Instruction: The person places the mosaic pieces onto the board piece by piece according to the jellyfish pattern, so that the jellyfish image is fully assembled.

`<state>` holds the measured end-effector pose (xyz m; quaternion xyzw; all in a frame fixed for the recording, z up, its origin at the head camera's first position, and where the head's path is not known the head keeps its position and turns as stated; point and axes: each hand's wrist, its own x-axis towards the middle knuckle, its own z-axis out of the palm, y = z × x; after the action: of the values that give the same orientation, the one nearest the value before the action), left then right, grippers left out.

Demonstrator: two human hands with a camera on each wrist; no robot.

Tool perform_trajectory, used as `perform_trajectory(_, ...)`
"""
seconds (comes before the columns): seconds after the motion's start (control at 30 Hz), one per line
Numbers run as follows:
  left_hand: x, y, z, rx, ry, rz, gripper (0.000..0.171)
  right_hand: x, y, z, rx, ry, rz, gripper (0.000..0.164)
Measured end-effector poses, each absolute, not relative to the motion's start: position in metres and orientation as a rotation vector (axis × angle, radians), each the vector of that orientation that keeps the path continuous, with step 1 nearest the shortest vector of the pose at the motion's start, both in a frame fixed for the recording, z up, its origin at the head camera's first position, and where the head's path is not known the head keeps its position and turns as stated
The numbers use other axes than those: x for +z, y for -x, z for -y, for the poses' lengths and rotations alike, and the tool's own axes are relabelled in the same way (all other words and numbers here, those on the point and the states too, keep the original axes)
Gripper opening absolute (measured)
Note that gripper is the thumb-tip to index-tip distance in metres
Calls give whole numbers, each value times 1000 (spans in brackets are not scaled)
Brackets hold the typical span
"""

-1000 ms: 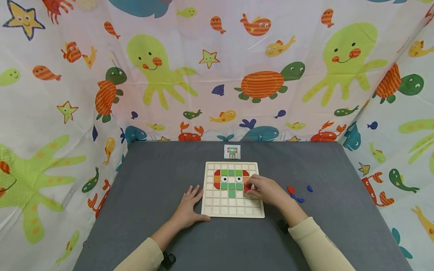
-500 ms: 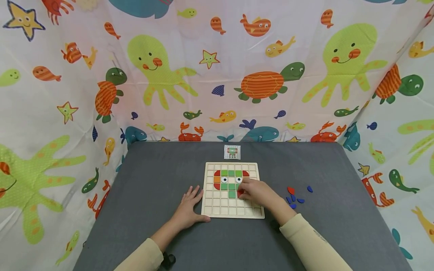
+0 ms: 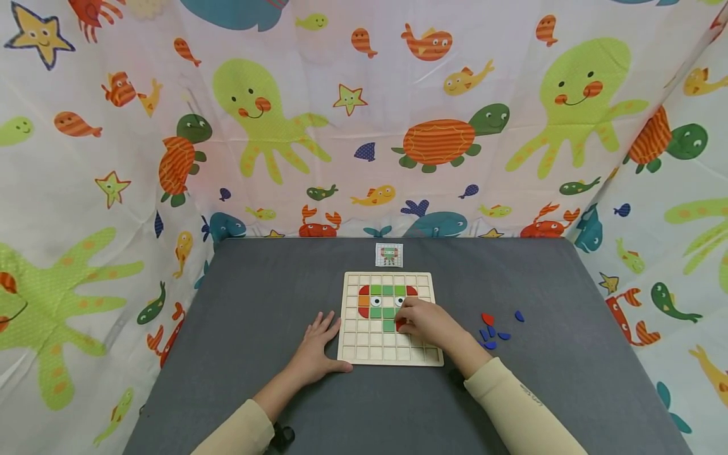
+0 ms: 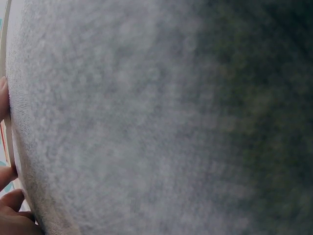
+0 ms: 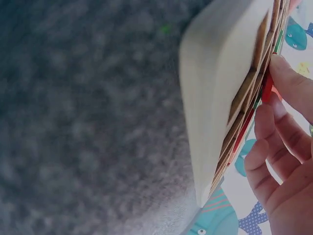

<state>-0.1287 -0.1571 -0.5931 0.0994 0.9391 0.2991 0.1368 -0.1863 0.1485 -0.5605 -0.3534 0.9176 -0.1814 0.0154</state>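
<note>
A pale wooden grid board (image 3: 364, 355) lies mid-table, with red, orange and green tiles and eye tiles forming a face-like pattern. My right hand (image 3: 432, 323) is over its right half, thumb and fingertips pinching a small red tile (image 5: 267, 89). That tile is at the board's surface, just right of the lowest green tile (image 3: 389, 325). The right hand covers part of the pattern in the head view. My left hand (image 3: 314, 355) rests with fingers spread at the board's left edge, thumb at the lower left corner. In the left wrist view only its fingertips (image 4: 11, 199) show.
Right of the board lie several loose blue pieces (image 3: 504, 336) and a red piece (image 3: 487, 319). A small printed card (image 3: 389, 255) with a similar pattern lies behind the board. A sea-animal curtain (image 3: 341, 208) encloses the grey table (image 3: 256, 291) at the back and sides.
My right hand has moved left and slightly nearer over the board, to beside the lowest green tile. More blue pieces show where the arm was. The left hand stays put.
</note>
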Motion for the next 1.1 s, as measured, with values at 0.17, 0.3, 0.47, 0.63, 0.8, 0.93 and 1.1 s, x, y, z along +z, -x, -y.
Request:
perform_trajectory(0.17, -592, 129, 157, 859, -286, -2717, 116, -560, 188, -151, -616, 1080, -2818, 16)
perform_trajectory(0.3, -591, 130, 156, 859, -287, -2715, 115, -555, 187, -158, -665, 1013, -2823, 18)
perform_trajectory(0.47, -592, 129, 155, 853, -290, -2716, 115, -545, 180, -177, -744, 919, -2865, 20)
perform_trajectory(0.63, -592, 128, 156, 858, -291, -2720, 115, -544, 172, -203, -775, 860, -2940, 22)
perform_trajectory(0.8, -592, 128, 157, 869, -305, -2722, 114, -548, 168, -233, -750, 693, -3022, 21)
perform_trajectory(0.93, -591, 128, 157, 866, -301, -2722, 115, -551, 165, -257, -703, 522, -3071, 21)
perform_trajectory(1.1, -592, 128, 157, 866, -290, -2721, 115, -552, 162, -281, -652, 344, -3097, 25)
